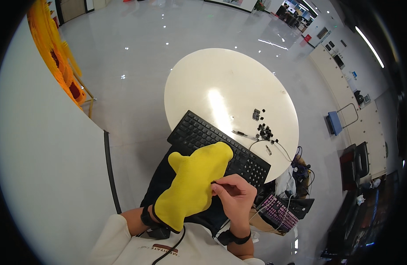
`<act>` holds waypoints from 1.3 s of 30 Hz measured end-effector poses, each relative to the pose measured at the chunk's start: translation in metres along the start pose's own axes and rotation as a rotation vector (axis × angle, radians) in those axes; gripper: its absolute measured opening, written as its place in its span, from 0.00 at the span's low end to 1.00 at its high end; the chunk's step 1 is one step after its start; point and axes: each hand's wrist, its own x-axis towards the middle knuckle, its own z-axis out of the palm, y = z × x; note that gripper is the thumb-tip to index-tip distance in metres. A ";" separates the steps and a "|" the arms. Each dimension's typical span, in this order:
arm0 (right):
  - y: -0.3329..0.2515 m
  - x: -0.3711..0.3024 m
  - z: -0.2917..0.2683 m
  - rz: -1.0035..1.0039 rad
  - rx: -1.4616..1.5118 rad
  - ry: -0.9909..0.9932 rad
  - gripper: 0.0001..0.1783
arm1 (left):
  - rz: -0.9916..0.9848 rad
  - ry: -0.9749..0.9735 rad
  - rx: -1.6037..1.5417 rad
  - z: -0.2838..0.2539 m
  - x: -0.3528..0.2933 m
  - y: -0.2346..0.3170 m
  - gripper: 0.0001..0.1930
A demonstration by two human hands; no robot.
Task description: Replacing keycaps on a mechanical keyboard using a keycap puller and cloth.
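A yellow mitten (192, 176) covers my left hand, so its fingers are hidden, though the thumb part sticks out to the side. It lies over the near side of a black keyboard (203, 132), which rests partly on the table's near edge. My right hand (234, 194) is closed, thumb and forefinger pinching a small black piece (213, 182) that looks like a keycap, right against the mitten's right edge. At the keyboard's right end several keys are off and pale stubs show. Loose black keycaps (266, 131) lie in a pile on the table beyond.
On the round cream table (212, 66) are a pen-like black tool (239, 133), a small dark block (256, 114) and a thin cable (281, 145). Below its right side are a pink-keyed keyboard (278, 212) and tangled cables (303, 172). A pale wall (49, 154) stands at left.
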 end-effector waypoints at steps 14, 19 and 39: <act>0.014 -0.005 0.005 -0.120 -0.120 -0.036 0.13 | -0.205 -0.021 -0.201 -0.003 -0.009 0.003 0.36; 0.019 -0.004 0.006 -0.129 -0.066 -0.032 0.14 | -0.199 -0.007 -0.219 0.001 -0.013 -0.005 0.37; 0.002 -0.001 0.000 -0.423 -0.585 -0.080 0.16 | -0.275 -0.104 -0.551 0.009 -0.022 -0.008 0.34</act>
